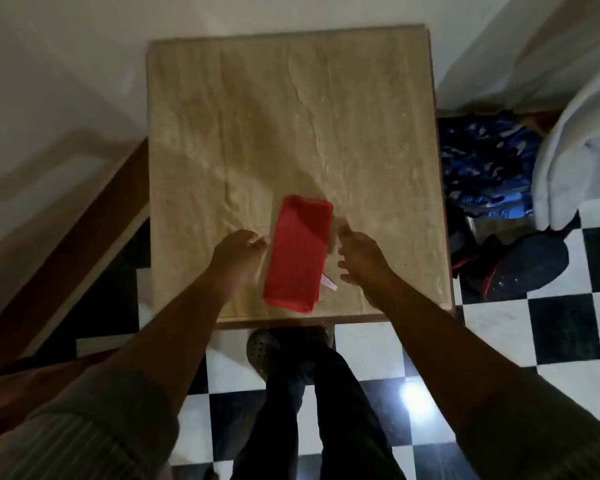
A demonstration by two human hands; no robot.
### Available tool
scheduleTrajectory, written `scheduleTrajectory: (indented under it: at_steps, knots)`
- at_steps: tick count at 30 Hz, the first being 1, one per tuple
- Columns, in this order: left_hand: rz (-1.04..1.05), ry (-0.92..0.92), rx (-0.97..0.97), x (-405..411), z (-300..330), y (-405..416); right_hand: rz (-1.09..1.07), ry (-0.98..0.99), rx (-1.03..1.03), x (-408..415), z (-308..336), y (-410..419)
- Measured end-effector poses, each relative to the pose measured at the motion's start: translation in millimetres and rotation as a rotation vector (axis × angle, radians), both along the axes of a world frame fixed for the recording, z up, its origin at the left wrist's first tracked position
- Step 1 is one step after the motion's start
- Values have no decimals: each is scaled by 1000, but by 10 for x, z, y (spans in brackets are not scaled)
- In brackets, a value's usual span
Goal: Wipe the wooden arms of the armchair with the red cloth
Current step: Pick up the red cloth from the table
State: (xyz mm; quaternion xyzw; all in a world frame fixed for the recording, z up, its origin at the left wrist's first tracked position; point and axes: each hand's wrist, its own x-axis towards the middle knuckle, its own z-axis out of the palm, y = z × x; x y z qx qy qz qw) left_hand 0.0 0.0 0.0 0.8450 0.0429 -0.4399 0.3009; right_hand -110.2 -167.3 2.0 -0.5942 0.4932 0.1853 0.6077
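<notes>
**Both hands flank the folded cloth**

The red cloth (298, 253) lies folded in a long rectangle on the tabletop (243, 133), near its front edge, with a small white tag poking out at its right side. The left hand (238, 255) hovers just beside the cloth's left edge, fingers (259, 242) loosely curled, holding nothing. The right hand (362, 255) sits just off the cloth's right edge, fingers spread apart and blurred, also empty. Neither hand clearly touches the cloth. Below, dark trousers and a shoe (262, 349) stand on the black-and-white checkered floor (499, 327).
</notes>
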Motion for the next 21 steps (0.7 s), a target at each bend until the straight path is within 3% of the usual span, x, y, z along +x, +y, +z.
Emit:
scheduleTrajectory:
  at_steps: [10, 21]
  knots:
    - [93, -67, -7, -122, -634, -130, 50, -82, -132, 107, -664, 242]
    - [494, 68, -194, -251, -308, 671, 152, -132, -21, 272, -439, 747]
